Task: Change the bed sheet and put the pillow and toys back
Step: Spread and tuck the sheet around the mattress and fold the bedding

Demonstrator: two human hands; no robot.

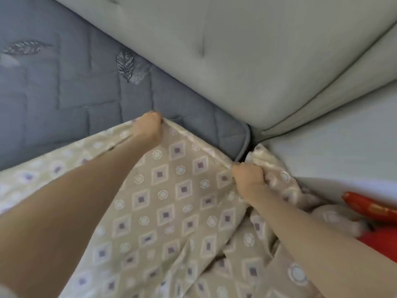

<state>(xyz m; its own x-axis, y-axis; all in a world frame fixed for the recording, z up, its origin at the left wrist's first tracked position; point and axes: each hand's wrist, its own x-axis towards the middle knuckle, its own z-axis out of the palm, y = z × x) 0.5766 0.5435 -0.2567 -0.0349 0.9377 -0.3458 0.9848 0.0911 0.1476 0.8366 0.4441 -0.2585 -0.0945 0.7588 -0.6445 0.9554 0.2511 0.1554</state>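
At the mattress [64,93] corner, left hand [148,131] and right hand [249,179] pinch the sheet [171,201], hem stretched diagonally.

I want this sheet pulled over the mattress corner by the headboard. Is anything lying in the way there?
Nothing visible does. The left hand and right hand grip the sheet edge; the bare mattress from there to the corner carries nothing. The headboard sits tight against that corner.
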